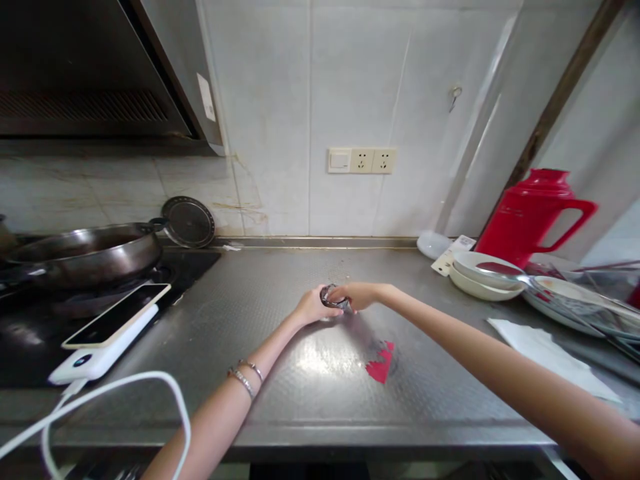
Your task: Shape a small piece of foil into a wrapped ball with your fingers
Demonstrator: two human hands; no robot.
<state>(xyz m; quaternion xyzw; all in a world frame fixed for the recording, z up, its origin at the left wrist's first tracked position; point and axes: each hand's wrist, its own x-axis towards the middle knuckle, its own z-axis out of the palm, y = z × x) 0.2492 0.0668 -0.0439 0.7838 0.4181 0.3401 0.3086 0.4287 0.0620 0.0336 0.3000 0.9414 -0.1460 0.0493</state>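
Observation:
My left hand (311, 308) and my right hand (358, 295) meet over the middle of the steel counter (280, 373). Both are closed round a small dark, shiny object (331, 298) held between them, too small to name. My left wrist wears thin silver bracelets (246, 375). A red scrap (380, 363) lies flat on the counter just in front of my hands, apart from them.
A phone on a white power bank (107, 333) with a white cable (125, 393) lies at the left by the stove (30, 333), which carries a frying pan (85, 253). Stacked bowls (485, 275), plates, a red jug (535, 217) and a white paper (545, 357) are at the right.

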